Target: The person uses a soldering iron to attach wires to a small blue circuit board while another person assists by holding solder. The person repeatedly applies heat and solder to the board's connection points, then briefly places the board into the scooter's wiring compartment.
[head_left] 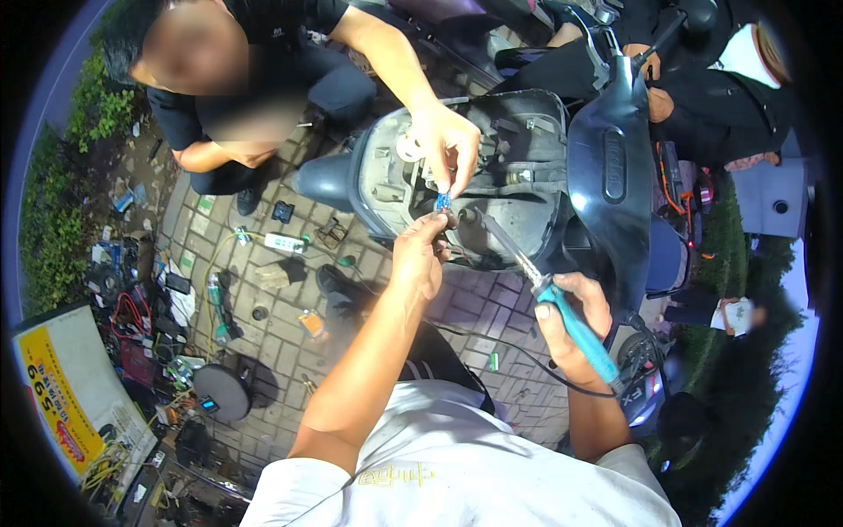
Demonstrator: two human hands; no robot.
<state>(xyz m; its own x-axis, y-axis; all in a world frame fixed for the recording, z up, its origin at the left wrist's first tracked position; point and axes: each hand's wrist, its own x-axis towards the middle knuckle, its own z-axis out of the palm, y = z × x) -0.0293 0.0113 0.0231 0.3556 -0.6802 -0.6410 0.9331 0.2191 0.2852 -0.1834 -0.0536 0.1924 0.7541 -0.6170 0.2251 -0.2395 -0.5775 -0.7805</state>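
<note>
My left hand [420,256] is closed in a pinch at the lower end of a small blue part [443,202], which looks like a circuit board. A co-worker's hand [448,145] grips its upper end from above. Thin wires trail beside my left fingers; where they join is hidden. In my right hand [575,321] is a teal-handled soldering iron [581,338], its long metal shaft slanting up and left. The iron's tip ends near the blue part, over the opened body of a scooter [518,193]; I cannot tell whether they touch.
A dark scooter front panel [610,176] rises at the right. The co-worker crouches at the far left. On the brick paving [290,334] lie a white power strip [285,243], a round black stool [222,393] and scattered electronic parts. A yellow-and-white sign [66,395] leans at the left.
</note>
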